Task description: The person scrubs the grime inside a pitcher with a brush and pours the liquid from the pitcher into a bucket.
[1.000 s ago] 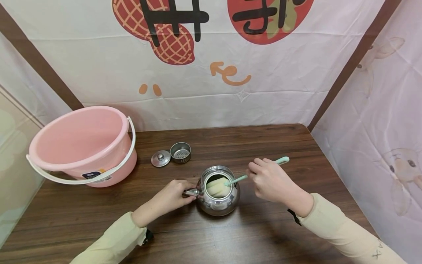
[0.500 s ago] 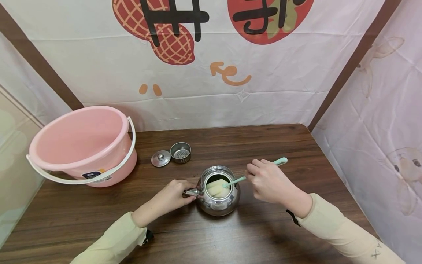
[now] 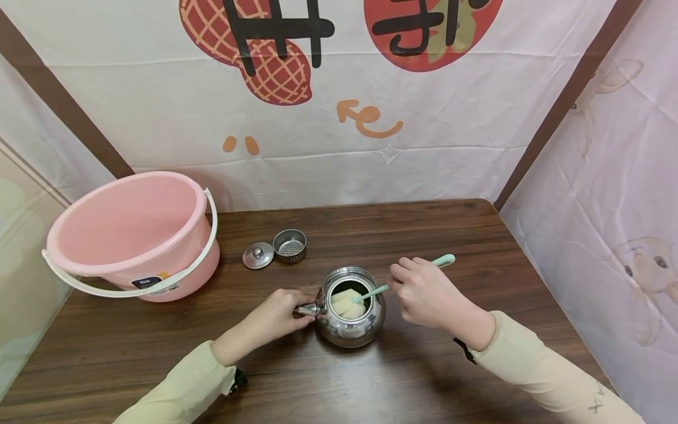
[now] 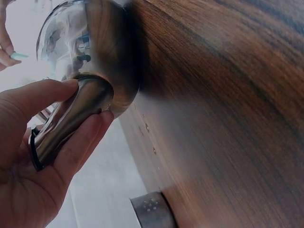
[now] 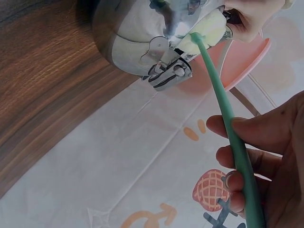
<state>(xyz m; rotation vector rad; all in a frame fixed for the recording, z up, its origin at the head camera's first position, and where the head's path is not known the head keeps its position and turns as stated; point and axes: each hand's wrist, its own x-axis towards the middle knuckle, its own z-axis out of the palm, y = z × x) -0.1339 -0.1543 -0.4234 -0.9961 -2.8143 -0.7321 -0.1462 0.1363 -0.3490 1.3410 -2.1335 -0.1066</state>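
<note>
A shiny steel kettle [image 3: 351, 333] stands upright on the wooden table with its lid off. My left hand [image 3: 281, 315] grips its short spout; in the left wrist view, the thumb and fingers close round the spout [image 4: 71, 123] from both sides. My right hand [image 3: 424, 294] holds the mint-green handle of a sponge brush [image 5: 221, 95], thumb against the fingers along the shaft. The brush's pale yellow sponge head [image 3: 344, 303] sits inside the kettle's round mouth, its lower part hidden by the walls. Folded down by the rim is the kettle's metal carrying handle [image 5: 168, 73].
Behind the kettle, to the left, lie its small knobbed lid [image 3: 258, 255] and a perforated steel strainer cup [image 3: 290, 246]. A large pink bucket [image 3: 201, 259] with a white handle stands at the left. White printed cloth [image 3: 318, 176] hangs along the table's back edge.
My right hand and the brush handle have shifted slightly left toward the kettle, and the sponge head has turned in the mouth. The left hand and kettle stay in place.
</note>
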